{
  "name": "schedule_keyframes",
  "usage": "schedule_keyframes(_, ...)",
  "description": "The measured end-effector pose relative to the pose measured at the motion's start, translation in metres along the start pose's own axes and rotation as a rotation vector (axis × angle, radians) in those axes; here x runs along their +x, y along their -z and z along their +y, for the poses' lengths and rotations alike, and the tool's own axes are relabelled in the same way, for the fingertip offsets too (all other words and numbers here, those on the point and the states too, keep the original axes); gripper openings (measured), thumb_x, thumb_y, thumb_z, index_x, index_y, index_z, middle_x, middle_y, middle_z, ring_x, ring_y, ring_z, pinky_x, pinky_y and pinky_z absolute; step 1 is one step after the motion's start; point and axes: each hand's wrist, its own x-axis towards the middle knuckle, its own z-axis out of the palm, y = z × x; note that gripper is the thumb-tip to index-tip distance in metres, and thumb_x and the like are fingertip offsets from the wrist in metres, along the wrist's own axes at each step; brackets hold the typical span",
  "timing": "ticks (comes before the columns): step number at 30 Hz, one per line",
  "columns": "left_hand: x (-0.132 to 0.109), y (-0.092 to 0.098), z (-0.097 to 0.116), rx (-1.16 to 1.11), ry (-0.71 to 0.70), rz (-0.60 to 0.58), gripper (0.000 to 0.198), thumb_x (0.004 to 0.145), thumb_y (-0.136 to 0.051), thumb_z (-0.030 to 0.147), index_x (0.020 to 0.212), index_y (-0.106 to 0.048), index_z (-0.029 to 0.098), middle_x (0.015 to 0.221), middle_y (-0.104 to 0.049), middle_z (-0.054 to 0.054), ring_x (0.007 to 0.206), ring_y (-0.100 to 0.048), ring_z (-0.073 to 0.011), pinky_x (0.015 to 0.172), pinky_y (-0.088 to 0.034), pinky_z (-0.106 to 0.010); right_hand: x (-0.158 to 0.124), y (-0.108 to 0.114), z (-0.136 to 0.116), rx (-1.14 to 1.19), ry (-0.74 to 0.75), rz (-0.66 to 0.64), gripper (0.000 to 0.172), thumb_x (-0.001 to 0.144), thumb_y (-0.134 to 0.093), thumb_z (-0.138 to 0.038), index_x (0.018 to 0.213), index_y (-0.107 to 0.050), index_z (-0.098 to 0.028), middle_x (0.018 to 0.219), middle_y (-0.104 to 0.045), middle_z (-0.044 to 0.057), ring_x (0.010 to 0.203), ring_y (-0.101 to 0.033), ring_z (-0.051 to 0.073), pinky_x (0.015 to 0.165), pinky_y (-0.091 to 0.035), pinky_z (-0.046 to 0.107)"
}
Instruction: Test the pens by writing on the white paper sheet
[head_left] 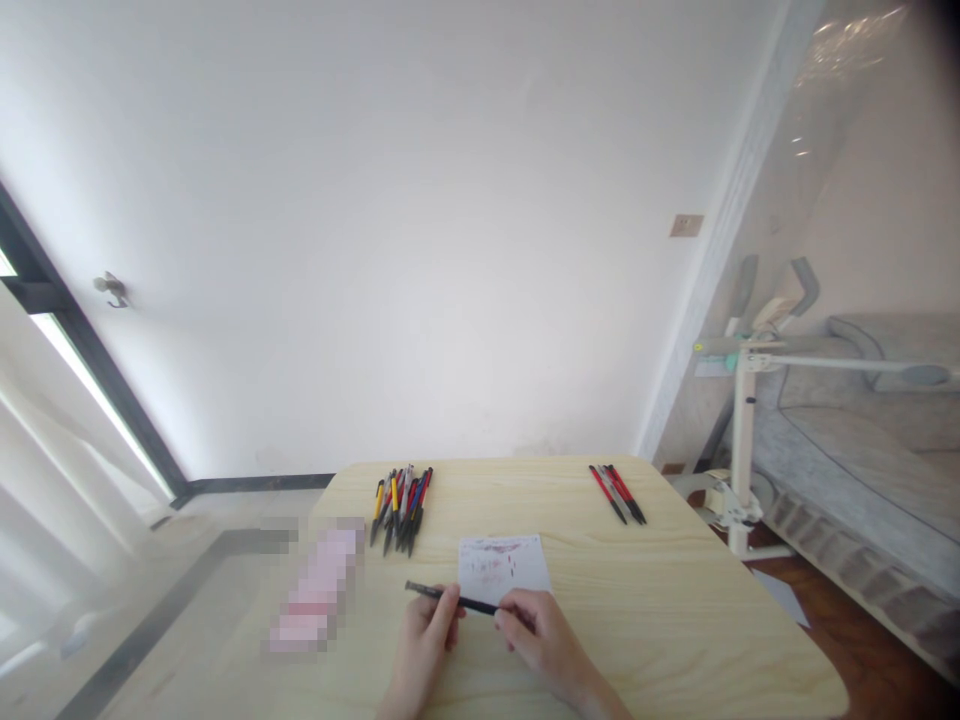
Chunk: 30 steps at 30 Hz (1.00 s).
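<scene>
Between my two hands lies a dark pen (478,605), held nearly level above the near part of the table. My left hand (433,625) pinches it toward its left part, and the grey end sticks out past the thumb. At its right end the fingers of my right hand (536,630) close around it, hiding the tip. Just behind the hands is a white sheet of paper (504,562) with reddish marks. A pile of pens (401,508), yellow, red, grey and dark, rests at the back left. Several red and grey pens (617,494) lie side by side at the back right.
The light wooden table (675,600) has rounded corners and stands before a white wall (420,250). A blurred pink patch (319,590) covers its left edge. To the right are a white exercise machine (744,440) and a grey sofa (847,420). A pale curtain (52,500) hangs at left.
</scene>
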Motion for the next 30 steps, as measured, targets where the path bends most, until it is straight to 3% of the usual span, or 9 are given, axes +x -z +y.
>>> schedule_keyframes(10, -0.003, 0.001, 0.006, -0.015, -0.026, -0.079, 0.049, 0.078, -0.048, 0.05, 0.047, -0.057, 0.014, 0.038, -0.043, 0.004, 0.041, -0.041, -0.0092, 0.045, -0.031, -0.021, -0.002, 0.004, -0.012, -0.073, 0.006, -0.006, 0.038, 0.087, -0.04, -0.038, 0.067, -0.061, -0.014, 0.054, -0.053, -0.001, 0.054, -0.049, 0.011, 0.052, -0.034, 0.019)
schedule_keyframes(25, -0.002, -0.001, 0.004, -0.043, 0.022, -0.065, 0.049, 0.074, -0.047, 0.059, 0.046, -0.043, 0.019, 0.037, -0.035, 0.007, 0.036, -0.033, -0.0074, 0.039, -0.025, -0.02, -0.001, 0.003, -0.009, -0.178, 0.034, -0.012, 0.036, 0.086, -0.042, -0.037, 0.064, -0.06, -0.015, 0.055, -0.056, -0.001, 0.056, -0.052, 0.012, 0.055, -0.036, 0.02)
schedule_keyframes(30, 0.0, -0.002, 0.002, -0.013, -0.006, -0.054, 0.051, 0.077, -0.045, 0.056, 0.042, -0.038, 0.02, 0.037, -0.035, 0.006, 0.038, -0.036, -0.0085, 0.043, -0.029, -0.021, -0.001, 0.001, -0.008, -0.213, 0.047, -0.014, 0.036, 0.087, -0.041, -0.035, 0.062, -0.058, -0.015, 0.055, -0.056, -0.001, 0.056, -0.052, 0.011, 0.056, -0.035, 0.02)
